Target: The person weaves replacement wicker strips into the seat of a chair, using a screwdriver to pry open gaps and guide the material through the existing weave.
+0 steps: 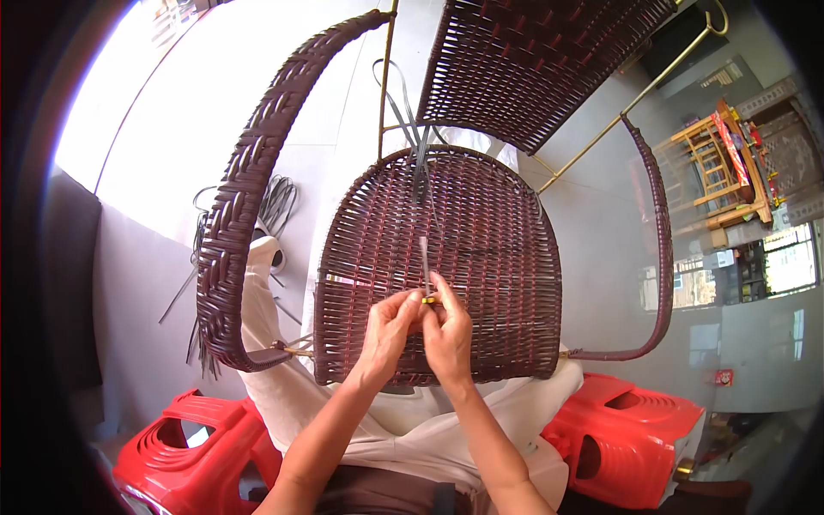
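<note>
My left hand and my right hand are close together over the woven brown-and-red chair seat, both closed around a small yellow piece with a thin, flat silvery shaft pointing away from me. Grey strips hang loose at the seat's far edge, below a detached-looking woven back panel. Braided armrests flank the seat on brass-coloured rods. My fingertips partly hide the yellow piece.
Red plastic stools stand at either side of my legs. Bundled grey strips lie on the floor at left beside a dark upholstered edge. A wooden rack stands at the back right.
</note>
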A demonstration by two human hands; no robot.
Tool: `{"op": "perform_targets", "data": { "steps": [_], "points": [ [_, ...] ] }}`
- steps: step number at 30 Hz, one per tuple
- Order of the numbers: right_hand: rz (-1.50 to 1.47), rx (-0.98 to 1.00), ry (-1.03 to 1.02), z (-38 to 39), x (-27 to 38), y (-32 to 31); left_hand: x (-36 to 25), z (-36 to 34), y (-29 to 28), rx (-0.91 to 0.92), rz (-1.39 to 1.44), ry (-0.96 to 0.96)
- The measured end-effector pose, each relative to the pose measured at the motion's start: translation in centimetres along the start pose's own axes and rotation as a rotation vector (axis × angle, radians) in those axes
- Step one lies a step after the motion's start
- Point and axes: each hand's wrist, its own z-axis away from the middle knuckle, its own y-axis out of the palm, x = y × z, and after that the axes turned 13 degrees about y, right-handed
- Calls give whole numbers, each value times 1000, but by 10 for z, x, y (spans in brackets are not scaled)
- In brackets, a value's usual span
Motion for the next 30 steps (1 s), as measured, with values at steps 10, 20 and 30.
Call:
{"op": "perform_targets", "data": {
  "steps": [10, 20, 30],
  "points": [
    [241, -17, -231, -16, 57, -20, -30, -2, -16, -206, -73, 12],
    [154, 488, 307, -143, 53, 12, -30, 12, -32, -134, -281, 36],
    [224, 362, 178, -169, 60, 12, -46, -20, -19, -62, -407, -64]
  ]
}}
